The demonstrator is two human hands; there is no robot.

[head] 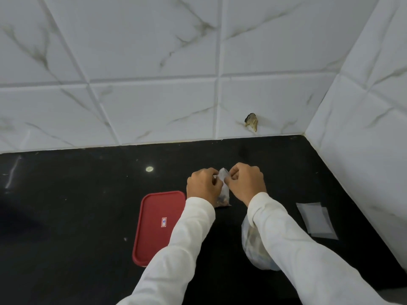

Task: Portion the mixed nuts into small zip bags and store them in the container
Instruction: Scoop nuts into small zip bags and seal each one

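Left hand [203,186] and right hand [245,183] both pinch the top edge of a small clear plastic zip bag [223,190] with nuts at its bottom, held upright with its base on the black stone counter [77,205]. Beside the left sleeve lies a red rectangular plastic lid [158,225]. Under the right sleeve sits a larger clear bag of nuts [253,245]; empty clear flat zip bags [317,220] lie further right.

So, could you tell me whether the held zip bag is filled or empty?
Partly filled: dark nuts show at the bottom of the zip bag.
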